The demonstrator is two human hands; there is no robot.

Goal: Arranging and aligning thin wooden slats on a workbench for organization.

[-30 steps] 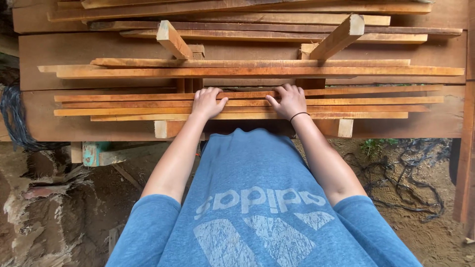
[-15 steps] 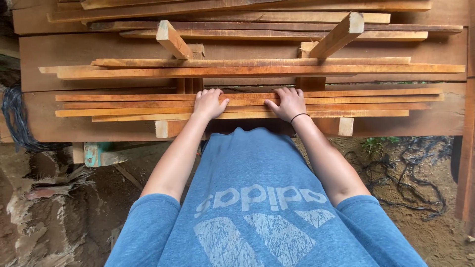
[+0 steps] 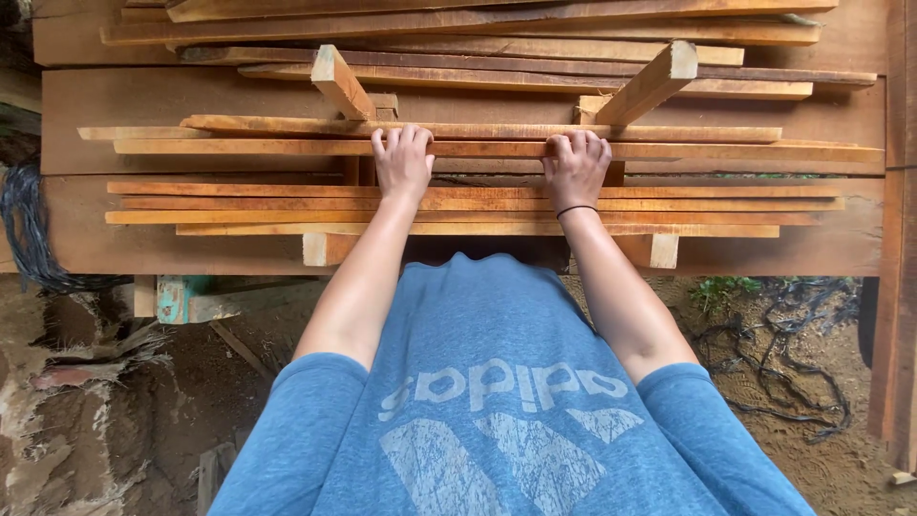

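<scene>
Both hands are curling over a long thin plank, which is not yet lifted off the stack.

Head view: the left hand and right hand are lying side by side at 12 o'clock from the blue shirt, fingers hooked over the far edge of the plank, each grip closing on it. The plank is resting flat across the angled cross sticks, level with its neighbours, so I judge the pull is only starting. More planks are lying nearer, at 6 o'clock of the hands; dirt floor at 4 o'clock.
</scene>
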